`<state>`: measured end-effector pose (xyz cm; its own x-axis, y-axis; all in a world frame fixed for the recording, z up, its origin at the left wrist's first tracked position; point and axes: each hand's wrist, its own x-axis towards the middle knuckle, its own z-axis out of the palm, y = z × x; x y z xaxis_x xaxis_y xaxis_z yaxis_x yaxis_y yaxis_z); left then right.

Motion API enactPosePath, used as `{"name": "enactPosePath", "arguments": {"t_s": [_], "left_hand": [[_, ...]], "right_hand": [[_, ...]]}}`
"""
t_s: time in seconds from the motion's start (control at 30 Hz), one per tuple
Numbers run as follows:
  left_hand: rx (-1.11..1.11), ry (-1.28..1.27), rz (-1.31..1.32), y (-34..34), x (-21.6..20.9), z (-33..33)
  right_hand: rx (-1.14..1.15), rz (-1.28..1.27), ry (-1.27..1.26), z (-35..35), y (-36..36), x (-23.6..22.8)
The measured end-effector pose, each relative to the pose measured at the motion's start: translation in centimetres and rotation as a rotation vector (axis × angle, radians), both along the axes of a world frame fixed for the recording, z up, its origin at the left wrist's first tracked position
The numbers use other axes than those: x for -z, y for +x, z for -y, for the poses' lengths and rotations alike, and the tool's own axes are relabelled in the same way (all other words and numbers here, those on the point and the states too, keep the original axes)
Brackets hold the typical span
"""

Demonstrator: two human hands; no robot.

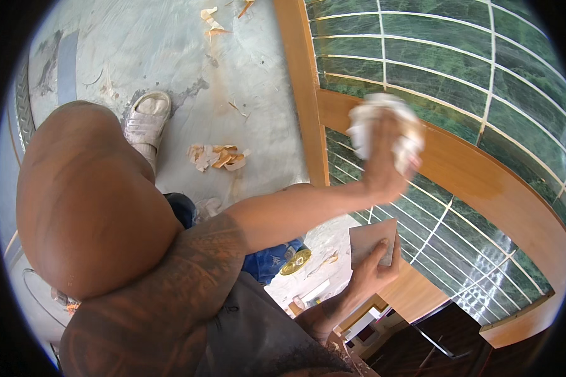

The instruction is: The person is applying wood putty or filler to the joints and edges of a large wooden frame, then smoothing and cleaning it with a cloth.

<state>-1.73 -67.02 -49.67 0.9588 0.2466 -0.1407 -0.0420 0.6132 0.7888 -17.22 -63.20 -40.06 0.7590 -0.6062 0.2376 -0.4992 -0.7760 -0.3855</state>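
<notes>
1. My left hand (383, 156) grips a white cloth (362, 122), bunched under my fingers, over the wood (465, 160); blur hides whether they touch.
2. My right hand (383, 262) pinches a grey plate (363, 242), thumb across its face, apart from the cloth.

Below you, grey floor (264, 81), smudged and stained; crumpled scraps (223, 156) lie scattered. A blue-grey strip (68, 69) shows at upper left. Right of you, green tiles (434, 34), pale lines between; bright glare (489, 267) lower down.
</notes>
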Motion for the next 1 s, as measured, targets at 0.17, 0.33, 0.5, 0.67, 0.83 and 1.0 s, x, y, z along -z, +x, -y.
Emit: {"name": "enactPosePath", "arguments": {"t_s": [0.17, 0.33, 0.5, 0.67, 0.83, 1.0], "left_hand": [[0.074, 0.545, 0.634, 1.5, -2.2, -1.3], [-0.028, 0.62, -0.007, -0.3, 4.6, -0.4], [0.062, 0.529, 0.704, 2.0, -2.9, -2.8], [0.234, 0.561, 0.472, -0.3, 4.2, -0.7], [-0.003, 0.662, 0.669, 2.2, 0.4, -0.9], [0.033, 0.724, 0.634, 1.7, 2.9, -0.2]], "right_hand": [[0.017, 0.012, -0.05, 0.4, 0.0, 0.0], [0.018, 0.048, -0.02, -2.0, 0.8, -0.9], [0.045, 0.119, -0.053, -0.5, -0.2, -1.8], [-0.022, 0.156, -0.199, 0.4, -0.3, -3.3], [-0.051, 0.16, -0.154, -0.2, -0.8, -3.1], [-0.065, 0.267, -0.201, 0.9, -1.1, -3.2]]}}
